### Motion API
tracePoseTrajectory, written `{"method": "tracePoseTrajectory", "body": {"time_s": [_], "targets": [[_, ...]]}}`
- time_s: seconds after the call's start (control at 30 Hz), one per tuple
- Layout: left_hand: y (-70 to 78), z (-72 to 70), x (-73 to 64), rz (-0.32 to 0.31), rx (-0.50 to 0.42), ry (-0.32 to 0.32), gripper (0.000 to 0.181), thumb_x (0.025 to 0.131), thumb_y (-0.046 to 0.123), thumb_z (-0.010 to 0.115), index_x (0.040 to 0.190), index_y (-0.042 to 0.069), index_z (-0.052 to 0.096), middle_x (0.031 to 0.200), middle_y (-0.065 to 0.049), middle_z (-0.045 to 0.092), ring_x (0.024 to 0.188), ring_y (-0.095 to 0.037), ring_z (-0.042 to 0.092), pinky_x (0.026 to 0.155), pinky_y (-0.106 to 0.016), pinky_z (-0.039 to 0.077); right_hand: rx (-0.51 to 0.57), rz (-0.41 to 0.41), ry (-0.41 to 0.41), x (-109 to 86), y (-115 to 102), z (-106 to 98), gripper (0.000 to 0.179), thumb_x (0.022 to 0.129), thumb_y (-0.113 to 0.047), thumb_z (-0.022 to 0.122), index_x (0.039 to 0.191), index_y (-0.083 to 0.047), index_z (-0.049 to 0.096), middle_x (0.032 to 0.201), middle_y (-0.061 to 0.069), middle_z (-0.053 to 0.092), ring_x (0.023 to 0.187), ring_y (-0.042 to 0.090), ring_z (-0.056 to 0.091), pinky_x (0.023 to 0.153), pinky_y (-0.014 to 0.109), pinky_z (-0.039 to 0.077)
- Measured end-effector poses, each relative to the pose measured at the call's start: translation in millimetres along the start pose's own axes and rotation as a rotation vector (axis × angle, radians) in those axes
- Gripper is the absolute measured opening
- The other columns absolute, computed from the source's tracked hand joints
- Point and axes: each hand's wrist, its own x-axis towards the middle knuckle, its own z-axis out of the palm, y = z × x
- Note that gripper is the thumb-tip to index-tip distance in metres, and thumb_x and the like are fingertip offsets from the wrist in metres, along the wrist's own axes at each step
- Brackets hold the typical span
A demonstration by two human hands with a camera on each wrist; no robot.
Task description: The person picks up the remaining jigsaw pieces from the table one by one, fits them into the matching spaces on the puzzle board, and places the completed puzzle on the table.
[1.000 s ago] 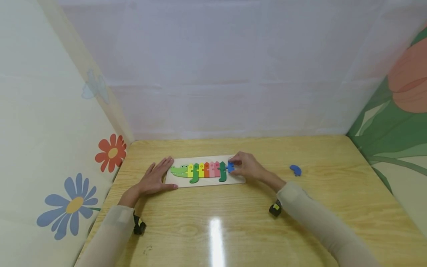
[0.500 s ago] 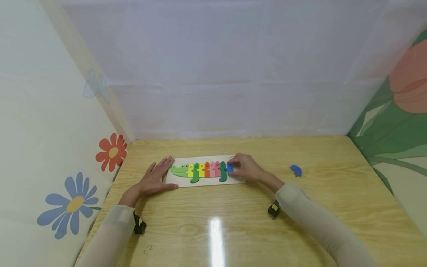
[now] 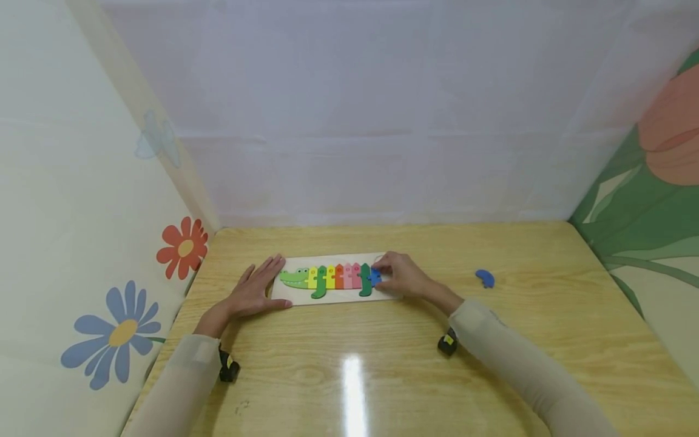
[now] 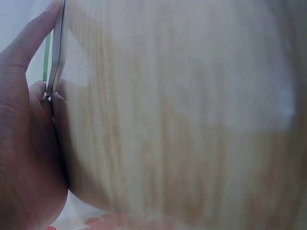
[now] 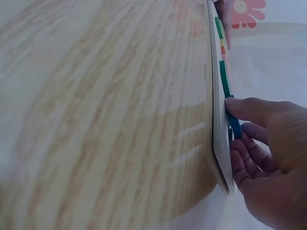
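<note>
A crocodile jigsaw in bright colours lies on a pale wooden puzzle board (image 3: 343, 297) in the head view. Its green head piece (image 3: 295, 280) faces left, followed by yellow, green, orange, pink and dark green body pieces. At the tail end, my right hand (image 3: 405, 275) pinches a blue puzzle piece (image 3: 375, 277) between thumb and fingers. That blue piece (image 5: 233, 120) appears slightly raised and tilted in the right wrist view. My left hand (image 3: 250, 296) rests against the board's left end, fingers extended at the upper corner and thumb along the lower edge.
A curved blue puzzle piece (image 3: 485, 278) lies on the wooden table (image 3: 306, 364), right of the board. White cloth walls (image 3: 349, 170) stand behind, and flower-printed panels flank both sides. Each wrist carries a small black camera (image 3: 448, 343).
My right hand has shifted slightly left, bringing the blue piece up against the dark green leg piece. The left hand stays in place on the board.
</note>
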Motion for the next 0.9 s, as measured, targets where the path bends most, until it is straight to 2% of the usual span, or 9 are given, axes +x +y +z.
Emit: {"method": "tracePoseTrajectory", "body": {"time_s": [0.6,0.9], "targets": [[1.7,-1.1,-0.7,-0.001,-0.004,-0.004,0.118,0.087,0.064,0.075,0.17,0.005,0.016,0.177,-0.017,0.012,0.164,-0.039,0.006,0.127,-0.065,-0.002,-0.021,0.0,-0.02,1.4,2.8,0.8,0.044,0.084,-0.007,0.089,0.124,0.005,0.073,0.119,0.015,0.072,0.11,0.027,0.069,0.1,0.041,0.058],[2.1,-1.7,-0.7,0.0,-0.015,-0.005,0.118,0.087,0.064,0.076,0.17,0.004,0.017,0.177,-0.018,0.012,0.164,-0.04,0.006,0.127,-0.066,-0.003,-0.056,0.001,-0.03,2.1,0.6,-0.1,0.045,0.084,-0.008,0.089,0.125,0.004,0.074,0.117,0.013,0.07,0.107,0.025,0.065,0.099,0.041,0.056]]}}
